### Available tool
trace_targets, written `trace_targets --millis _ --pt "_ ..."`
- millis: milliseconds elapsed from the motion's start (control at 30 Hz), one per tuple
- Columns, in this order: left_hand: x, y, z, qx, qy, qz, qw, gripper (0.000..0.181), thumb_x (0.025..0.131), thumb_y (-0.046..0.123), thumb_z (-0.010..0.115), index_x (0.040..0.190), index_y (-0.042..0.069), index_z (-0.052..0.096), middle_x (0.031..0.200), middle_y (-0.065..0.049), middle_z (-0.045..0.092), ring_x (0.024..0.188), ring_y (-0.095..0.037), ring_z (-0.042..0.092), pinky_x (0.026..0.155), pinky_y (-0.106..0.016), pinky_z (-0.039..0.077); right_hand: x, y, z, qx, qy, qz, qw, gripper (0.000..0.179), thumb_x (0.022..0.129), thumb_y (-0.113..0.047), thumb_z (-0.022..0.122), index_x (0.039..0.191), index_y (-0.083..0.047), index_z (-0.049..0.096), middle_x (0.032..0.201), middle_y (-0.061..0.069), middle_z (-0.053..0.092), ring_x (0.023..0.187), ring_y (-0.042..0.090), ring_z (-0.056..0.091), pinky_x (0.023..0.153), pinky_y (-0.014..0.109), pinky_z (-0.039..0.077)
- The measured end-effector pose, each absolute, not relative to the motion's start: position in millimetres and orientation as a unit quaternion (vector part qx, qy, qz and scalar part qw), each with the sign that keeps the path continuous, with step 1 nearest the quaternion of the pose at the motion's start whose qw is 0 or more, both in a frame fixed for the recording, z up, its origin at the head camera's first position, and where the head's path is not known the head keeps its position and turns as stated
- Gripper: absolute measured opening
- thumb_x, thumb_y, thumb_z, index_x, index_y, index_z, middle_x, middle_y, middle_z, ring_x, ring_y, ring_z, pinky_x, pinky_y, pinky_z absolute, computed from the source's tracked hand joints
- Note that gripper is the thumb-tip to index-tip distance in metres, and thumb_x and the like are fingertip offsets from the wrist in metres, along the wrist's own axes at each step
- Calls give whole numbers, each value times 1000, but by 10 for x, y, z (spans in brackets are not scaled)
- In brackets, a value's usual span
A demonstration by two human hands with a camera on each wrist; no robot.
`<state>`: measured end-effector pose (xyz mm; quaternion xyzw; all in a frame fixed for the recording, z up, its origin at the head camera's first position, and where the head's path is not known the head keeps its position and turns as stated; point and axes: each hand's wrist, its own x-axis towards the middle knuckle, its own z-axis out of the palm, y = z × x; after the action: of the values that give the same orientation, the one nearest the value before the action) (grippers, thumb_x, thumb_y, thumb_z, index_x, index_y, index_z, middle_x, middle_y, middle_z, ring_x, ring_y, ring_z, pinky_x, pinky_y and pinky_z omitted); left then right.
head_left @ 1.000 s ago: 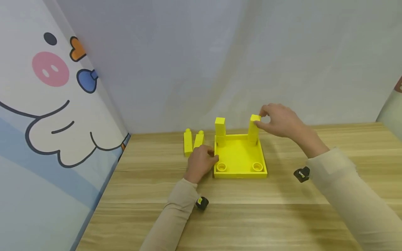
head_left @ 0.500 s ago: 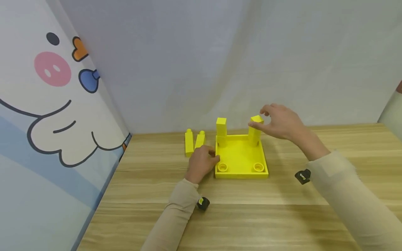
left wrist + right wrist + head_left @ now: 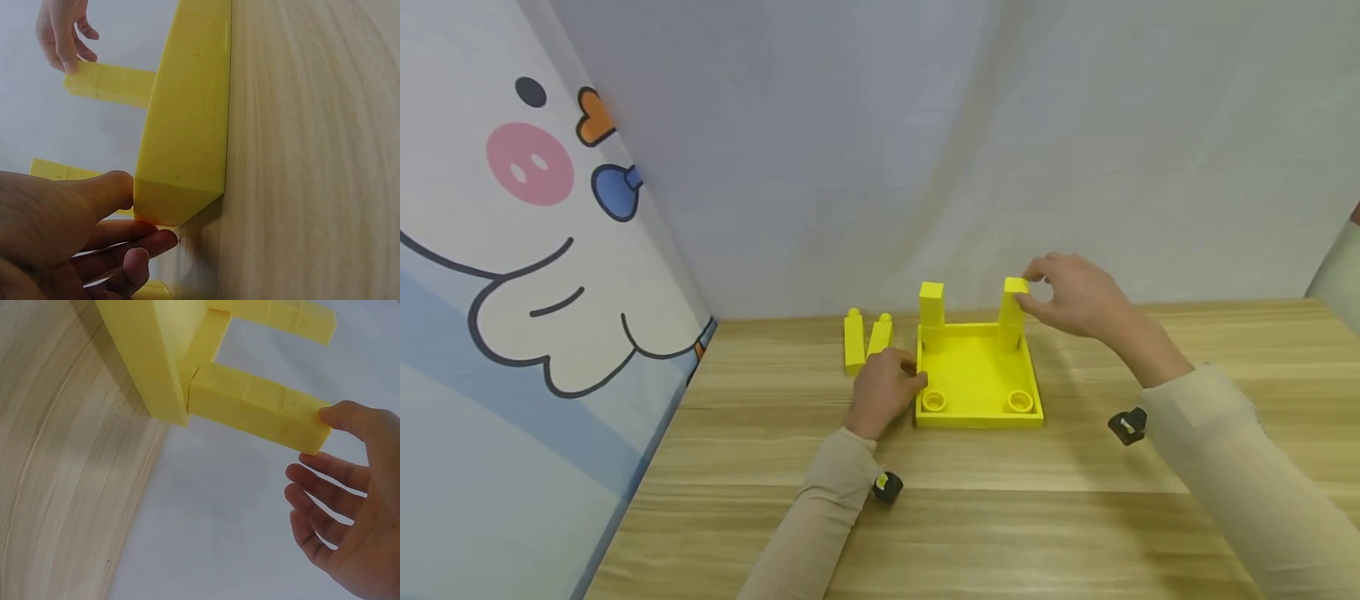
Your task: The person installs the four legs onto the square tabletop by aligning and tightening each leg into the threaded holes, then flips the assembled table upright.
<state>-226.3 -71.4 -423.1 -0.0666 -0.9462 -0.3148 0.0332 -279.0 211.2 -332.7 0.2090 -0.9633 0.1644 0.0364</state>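
A yellow square tray-like base [image 3: 979, 422] lies on the wooden table, its low walls facing up. Two yellow square posts stand upright in its back corners, a left post [image 3: 932, 307] and a right post [image 3: 1011, 313]. Round sockets [image 3: 1020, 402] show in both front corners. My right hand [image 3: 1078, 296] pinches the top of the right post between thumb and forefinger [image 3: 334, 469], the other fingers loosely bent. With thumb and fingers my left hand [image 3: 883, 390] grips the base's left wall, thumb at the wall's upper edge in the left wrist view [image 3: 109, 194].
Two loose yellow posts with round pegs lie left of the base: an outer post [image 3: 853, 343] and an inner post [image 3: 881, 335], partly behind my left hand. A pale curtain [image 3: 820, 167] hangs behind the table [image 3: 985, 533]. A cartoon-printed panel [image 3: 527, 250] borders the left side.
The right post has turned about its upright axis under my right hand, its top looking angled half a second ago and square now. My left hand keeps its place on the base.
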Motion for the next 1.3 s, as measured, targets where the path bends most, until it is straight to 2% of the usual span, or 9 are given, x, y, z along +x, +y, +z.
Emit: trace_targets --millis 267,367,433,567,700,933,1167,1300 --pt "-2278 -715 -4237 -70 -945 -317 34 11 88 16 72 94 9 79 92 -9 77 67 -13 53 58 -25 42 -2821 2061 -3376 185 -967 173 39 44 97 -42 66 105 1 64 108 21 68 88 30 61 78 48 52" --pt "-2271 -710 -4233 -70 -945 -317 31 10 89 16 72 93 10 79 91 -8 77 66 -13 52 56 -24 40 -2812 2057 -3378 176 -969 168 41 46 96 -46 67 102 -1 64 107 19 69 87 30 61 75 47 52" --pt "-2265 -708 -4229 -70 -945 -318 30 9 89 16 72 92 10 78 90 -8 77 65 -13 51 56 -24 39 -2797 2058 -3370 173 -970 163 42 49 95 -50 67 106 -2 65 110 18 69 93 32 63 78 49 53" --pt "-2261 -707 -4224 -67 -945 -320 30 9 89 16 72 91 10 78 88 -8 76 64 -13 50 55 -24 38 -2768 2073 -3341 174 -972 157 36 60 94 -54 64 129 -6 62 124 19 66 111 37 62 88 56 52" --pt "-2257 -708 -4222 -67 -944 -321 29 9 89 16 72 91 9 78 88 -9 75 63 -13 49 54 -24 37 -2745 2086 -3310 188 -970 149 32 59 96 -45 63 143 -10 55 132 19 63 117 41 59 89 60 51" --pt "-2253 -707 -4223 -70 -943 -323 30 8 89 15 72 91 9 77 86 -9 74 62 -13 47 53 -24 36 -2748 2096 -3333 203 -968 139 44 47 96 -36 64 134 -8 63 126 18 65 111 39 61 87 57 53" --pt "-2262 -710 -4236 -66 -945 -318 30 11 89 16 73 95 9 79 92 -10 77 64 -13 50 54 -23 37 -2776 2101 -3368 207 -967 139 49 50 96 -36 64 139 -11 59 128 17 66 113 39 61 88 57 53" --pt "-2273 -708 -4245 -66 -945 -319 30 12 89 16 72 96 9 79 93 -10 77 64 -13 50 55 -23 38 -2785 2097 -3376 208 -966 144 53 44 96 -36 66 131 -9 63 124 17 67 112 38 62 88 56 52"
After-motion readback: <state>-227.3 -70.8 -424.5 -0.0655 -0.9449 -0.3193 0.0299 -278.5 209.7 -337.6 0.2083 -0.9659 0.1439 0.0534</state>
